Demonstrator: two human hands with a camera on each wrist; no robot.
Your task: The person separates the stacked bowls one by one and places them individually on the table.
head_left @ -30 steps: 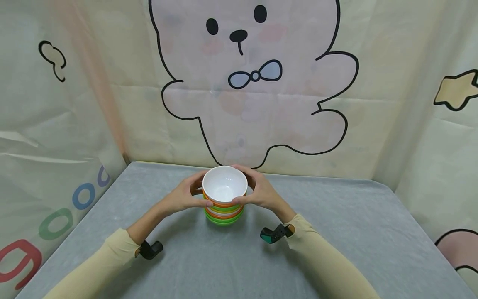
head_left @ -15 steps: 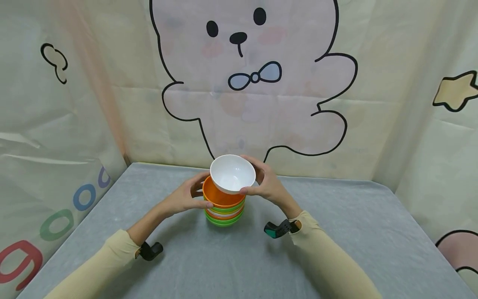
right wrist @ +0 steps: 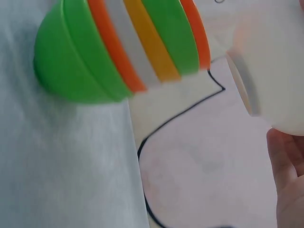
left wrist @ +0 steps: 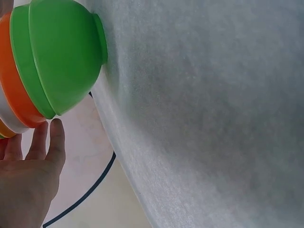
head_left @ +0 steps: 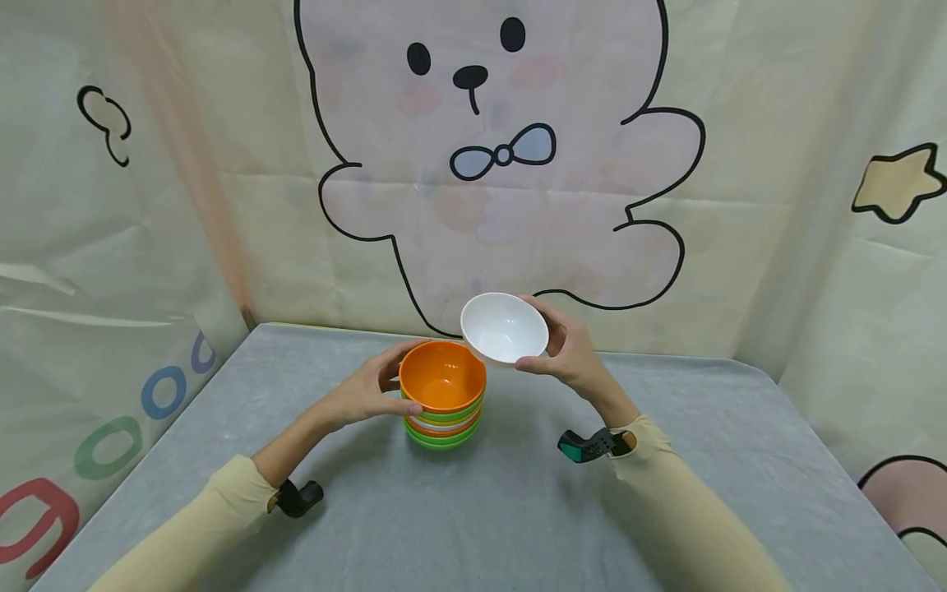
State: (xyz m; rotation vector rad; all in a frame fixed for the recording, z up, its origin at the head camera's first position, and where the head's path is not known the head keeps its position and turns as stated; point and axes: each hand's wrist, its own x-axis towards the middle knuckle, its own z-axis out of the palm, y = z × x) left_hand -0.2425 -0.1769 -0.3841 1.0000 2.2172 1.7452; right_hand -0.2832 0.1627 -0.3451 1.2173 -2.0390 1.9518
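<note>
A stack of nested bowls stands on the table, with an orange bowl (head_left: 442,376) on top and green, yellow, white and orange ones beneath. At the bottom sits a green bowl (left wrist: 66,52), its foot on the cloth. My left hand (head_left: 372,385) grips the stack's left side near the top, thumb in front and fingers behind. Up and to the right of the stack, my right hand (head_left: 565,352) holds a white bowl (head_left: 505,330) by its right side. That bowl is slightly tilted, and its foot shows clear of the stack in the right wrist view.
Grey cloth covers the table (head_left: 459,526). Close behind its far edge hangs a curtain (head_left: 473,214) printed with a bear, and more printed cloth hangs at both sides. Each wrist wears a strapped dark camera.
My right hand has lifted the white bowl off the stack and carried it up and right, uncovering the orange bowl. My left hand has stayed at the stack.
</note>
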